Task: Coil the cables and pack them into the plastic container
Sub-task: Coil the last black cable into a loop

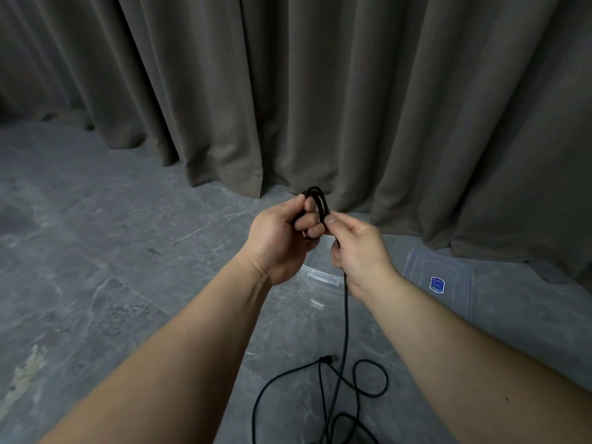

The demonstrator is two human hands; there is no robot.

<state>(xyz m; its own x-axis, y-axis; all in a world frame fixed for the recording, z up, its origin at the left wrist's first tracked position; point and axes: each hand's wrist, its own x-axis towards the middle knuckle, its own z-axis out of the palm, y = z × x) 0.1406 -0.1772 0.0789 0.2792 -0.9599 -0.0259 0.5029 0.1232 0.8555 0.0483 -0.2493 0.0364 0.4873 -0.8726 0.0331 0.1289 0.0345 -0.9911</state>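
A small coil of black cable (317, 203) is gripped by the curled fingers of the left hand (282, 232); the trailing length is pinched by the right hand (358, 251) — presumably to feed further loops — above the clear plastic container (320, 277) on the floor.

Both bare forearms reach forward, converging toward 12 o'clock — left hand (282, 238) with fingers (312, 224) curled in a fist-like grip; right hand (358, 251) pinching, thumb uppermost — hands nearly touching.

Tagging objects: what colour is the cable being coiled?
Black cable, seen in the head view.
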